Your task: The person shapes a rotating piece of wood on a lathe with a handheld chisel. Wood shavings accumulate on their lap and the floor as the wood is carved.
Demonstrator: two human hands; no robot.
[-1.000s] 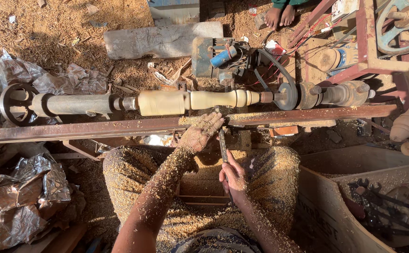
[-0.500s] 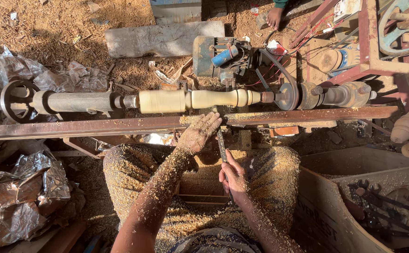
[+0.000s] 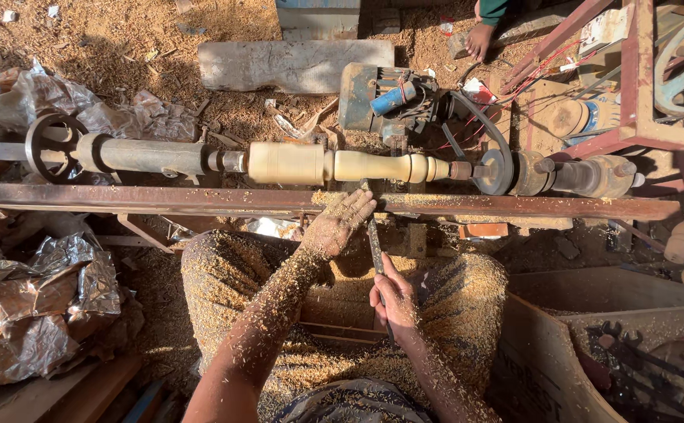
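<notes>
The right hand (image 3: 393,298) grips the stiff steel chisel (image 3: 375,239) by its near end — left hand (image 3: 340,223) steadies it, flat, at the rail (image 3: 201,200).

**Hard sun, deep shadow**

Strong, warm sunlight falls across the scene, bright on the pale turned wood (image 3: 342,164) on the lathe and on the sawdust-strewn ground at the far left. Crumpled plastic sheeting (image 3: 36,313) at the near left throws glare. Dark shadow fills the near right, around the wooden box (image 3: 561,360). Focus is sharp throughout; straight lines bend slightly at the edges.
</notes>
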